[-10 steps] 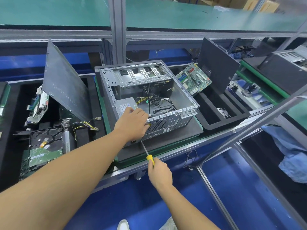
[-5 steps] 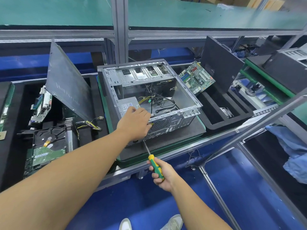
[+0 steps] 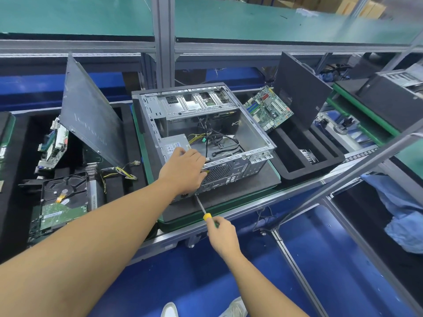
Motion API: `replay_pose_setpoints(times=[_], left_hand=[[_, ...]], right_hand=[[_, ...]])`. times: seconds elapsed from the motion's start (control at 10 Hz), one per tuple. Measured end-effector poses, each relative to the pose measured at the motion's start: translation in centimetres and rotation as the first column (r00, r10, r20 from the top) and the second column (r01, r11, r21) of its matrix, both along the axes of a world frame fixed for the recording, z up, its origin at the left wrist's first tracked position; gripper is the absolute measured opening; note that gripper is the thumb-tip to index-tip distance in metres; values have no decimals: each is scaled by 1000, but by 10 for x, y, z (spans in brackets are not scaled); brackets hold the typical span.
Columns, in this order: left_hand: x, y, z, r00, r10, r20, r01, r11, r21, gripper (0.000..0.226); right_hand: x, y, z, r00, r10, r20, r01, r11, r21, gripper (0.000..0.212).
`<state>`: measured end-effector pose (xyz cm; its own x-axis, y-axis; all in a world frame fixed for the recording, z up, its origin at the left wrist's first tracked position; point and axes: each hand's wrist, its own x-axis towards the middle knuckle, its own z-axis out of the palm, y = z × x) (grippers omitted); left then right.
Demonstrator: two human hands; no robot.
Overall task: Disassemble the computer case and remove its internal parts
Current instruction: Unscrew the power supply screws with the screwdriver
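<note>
An open grey computer case lies on its side on a dark mat in the middle of the bench. Inside it sit a grey power supply and loose black and yellow cables. My left hand grips the case's near rear corner over the power supply, fingers curled round the edge. My right hand holds the yellow and green handle of a screwdriver. Its shaft points up and left to the case's rear panel, and the tip is hidden under my left hand.
A grey side panel leans in a black tray at left, with a hard drive and circuit boards. At right a black foam tray holds a green motherboard and a dark panel. A slanted metal bar crosses near right.
My right hand has shifted its hold on the screwdriver handle, as if turning it: the handle showed in the palm half a second ago, now mostly covered. My left hand stays on the case.
</note>
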<state>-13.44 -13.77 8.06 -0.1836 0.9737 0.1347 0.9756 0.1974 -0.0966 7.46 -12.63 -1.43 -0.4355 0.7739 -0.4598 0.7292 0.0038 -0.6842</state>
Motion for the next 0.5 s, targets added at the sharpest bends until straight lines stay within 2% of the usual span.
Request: replay_pose_setpoints(times=[0.1, 0.2, 0.3, 0.4, 0.5], left_hand=[[0, 0, 0, 1000, -2, 2, 2, 1000, 2, 36], [0, 0, 0, 1000, 0, 1, 0, 1000, 1, 37], [0, 0, 0, 1000, 0, 0, 0, 1000, 2, 36], [1, 0, 0, 1000, 2, 5, -2, 1000, 2, 36], [1, 0, 1, 1000, 3, 8, -3, 1000, 2, 37]], right_hand=[[2, 8, 3, 864, -483, -144, 208, 603, -770, 30], [7, 13, 0, 858, -485, -166, 95, 470, -878, 27], [8, 13, -1, 860, -478, -176, 88, 480, -873, 26], [10, 12, -3, 870, -461, -176, 143, 578, -804, 22], [10, 8, -5, 893, -398, -210, 173, 734, -657, 15]])
